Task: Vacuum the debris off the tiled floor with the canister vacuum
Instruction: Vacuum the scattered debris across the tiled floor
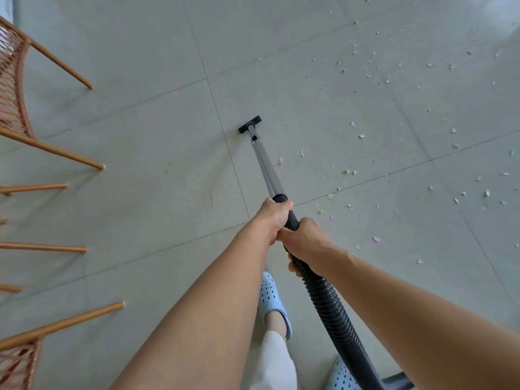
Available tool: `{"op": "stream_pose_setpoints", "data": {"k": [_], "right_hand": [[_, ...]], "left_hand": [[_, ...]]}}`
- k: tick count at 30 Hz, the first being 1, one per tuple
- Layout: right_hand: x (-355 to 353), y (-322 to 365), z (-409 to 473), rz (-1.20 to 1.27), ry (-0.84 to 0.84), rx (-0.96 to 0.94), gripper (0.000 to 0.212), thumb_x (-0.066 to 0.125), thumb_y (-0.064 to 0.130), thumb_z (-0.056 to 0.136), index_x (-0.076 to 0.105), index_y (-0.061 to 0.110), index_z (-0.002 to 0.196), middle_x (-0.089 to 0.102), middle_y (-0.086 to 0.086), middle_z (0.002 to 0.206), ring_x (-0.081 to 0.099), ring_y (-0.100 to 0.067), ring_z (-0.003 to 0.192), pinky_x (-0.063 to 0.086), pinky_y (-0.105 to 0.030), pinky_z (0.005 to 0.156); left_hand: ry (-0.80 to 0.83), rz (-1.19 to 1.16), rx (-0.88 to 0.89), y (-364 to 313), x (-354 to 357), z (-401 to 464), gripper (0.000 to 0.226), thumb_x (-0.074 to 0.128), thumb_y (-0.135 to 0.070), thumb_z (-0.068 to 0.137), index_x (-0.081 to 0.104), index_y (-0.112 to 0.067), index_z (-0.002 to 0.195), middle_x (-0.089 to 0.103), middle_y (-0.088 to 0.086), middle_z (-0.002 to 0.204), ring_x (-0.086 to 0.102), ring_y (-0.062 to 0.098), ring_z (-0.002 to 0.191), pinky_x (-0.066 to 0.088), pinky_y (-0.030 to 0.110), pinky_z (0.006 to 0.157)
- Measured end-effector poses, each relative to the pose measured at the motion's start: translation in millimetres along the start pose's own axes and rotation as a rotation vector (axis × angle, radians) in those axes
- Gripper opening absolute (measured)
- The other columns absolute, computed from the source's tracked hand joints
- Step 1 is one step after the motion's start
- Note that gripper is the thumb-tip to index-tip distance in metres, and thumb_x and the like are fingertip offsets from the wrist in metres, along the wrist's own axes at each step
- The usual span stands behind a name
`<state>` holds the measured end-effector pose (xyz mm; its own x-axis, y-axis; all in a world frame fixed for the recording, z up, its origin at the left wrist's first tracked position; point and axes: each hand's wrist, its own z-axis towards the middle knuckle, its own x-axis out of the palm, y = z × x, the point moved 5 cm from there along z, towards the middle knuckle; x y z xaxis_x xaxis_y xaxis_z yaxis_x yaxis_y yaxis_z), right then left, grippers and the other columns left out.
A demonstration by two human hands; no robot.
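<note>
The vacuum's silver wand (266, 167) runs forward to a small black floor nozzle (250, 124) resting on the grey tiled floor (140, 136). My left hand (274, 216) grips the black handle just below the wand. My right hand (305, 243) holds the handle where the ribbed black hose (332, 311) begins. The hose drops to the canister (396, 381), barely visible at the bottom edge. Small pale green, pink and white paper scraps (365, 68) lie scattered right of the nozzle, with more scraps (346, 172) near the wand.
Chairs with orange wooden legs (64, 157) and woven seats (12, 88) stand along the left side. My feet in light blue perforated clogs (271, 298) are under my arms. The tiles left of the wand show no scraps.
</note>
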<state>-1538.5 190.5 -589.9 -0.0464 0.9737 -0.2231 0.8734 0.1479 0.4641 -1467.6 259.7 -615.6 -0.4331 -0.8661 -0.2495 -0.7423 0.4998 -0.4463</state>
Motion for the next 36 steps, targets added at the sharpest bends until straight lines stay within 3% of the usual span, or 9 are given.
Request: {"op": "stream_pose_setpoints", "data": {"k": [9, 20, 26, 36], "right_hand": [[-14.4, -61.8, -38.9, 0.014, 0.046, 0.009, 0.019, 0.058, 0.021, 0.086, 0.045, 0.007, 0.085, 0.055, -0.012, 0.066, 0.051, -0.018, 0.027, 0.046, -0.025, 0.036], [-25.8, -110.1, -68.5, -0.037, 0.01, -0.017, 0.017, 0.055, 0.022, 0.083, 0.043, 0.01, 0.086, 0.058, -0.012, 0.073, 0.054, -0.017, 0.027, 0.045, -0.025, 0.034], [-47.8, -122.7, -65.8, -0.009, -0.055, -0.037, 0.018, 0.053, 0.024, 0.082, 0.041, 0.011, 0.086, 0.059, -0.013, 0.074, 0.055, -0.016, 0.027, 0.045, -0.025, 0.034], [-74.0, -90.2, -27.1, 0.024, -0.11, -0.021, 0.021, 0.056, 0.027, 0.081, 0.041, 0.012, 0.085, 0.06, -0.01, 0.073, 0.056, -0.015, 0.028, 0.044, -0.023, 0.034]], "left_hand": [[-0.02, -0.008, 0.001, 45.6, 43.3, -39.8, 0.034, 0.056, -0.026, 0.09, 0.047, -0.01, 0.119, 0.06, 0.016, 0.116, 0.063, 0.031, 0.101, 0.053, 0.041, 0.09], [-0.006, -0.063, -0.021, 80.6, 76.7, -75.3, 0.033, 0.055, -0.025, 0.091, 0.046, -0.009, 0.119, 0.06, 0.018, 0.114, 0.061, 0.03, 0.09, 0.053, 0.04, 0.082], [0.026, -0.033, 0.011, 70.3, 103.8, -76.1, 0.037, 0.055, -0.025, 0.091, 0.048, -0.008, 0.123, 0.06, 0.018, 0.118, 0.062, 0.034, 0.107, 0.052, 0.045, 0.094], [0.064, 0.018, 0.048, 19.9, 113.0, -36.4, 0.039, 0.055, -0.024, 0.09, 0.047, -0.008, 0.125, 0.059, 0.018, 0.118, 0.062, 0.034, 0.107, 0.051, 0.046, 0.096]]}}
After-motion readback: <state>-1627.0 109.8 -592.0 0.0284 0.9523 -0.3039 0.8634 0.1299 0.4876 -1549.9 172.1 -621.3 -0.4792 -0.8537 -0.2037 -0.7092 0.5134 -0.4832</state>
